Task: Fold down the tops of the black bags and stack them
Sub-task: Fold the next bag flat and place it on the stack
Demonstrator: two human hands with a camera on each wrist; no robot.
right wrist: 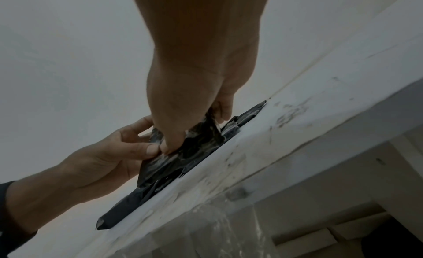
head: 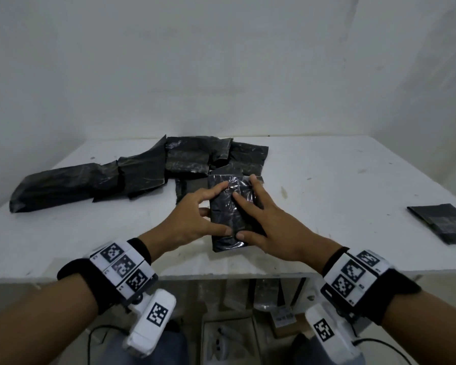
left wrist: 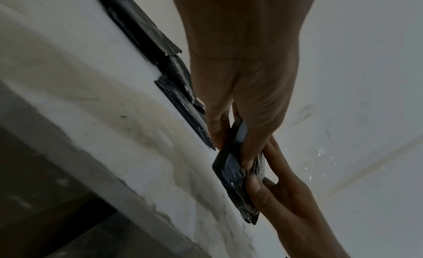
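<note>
My left hand (head: 192,219) and right hand (head: 271,222) both grip one black bag (head: 221,209). One folded bag (head: 442,222) lies on the table (head: 340,185); the pile (head: 142,172) behind is not yet folded.

This looks like a plain work room or store room. The wall (head: 221,61) is bare and white, and the white surface (head: 340,180) is scuffed, with black bags (head: 142,169) lying on it. Under it sit a box (head: 284,320) and stuff wrapped in plastic (head: 265,293).
</note>
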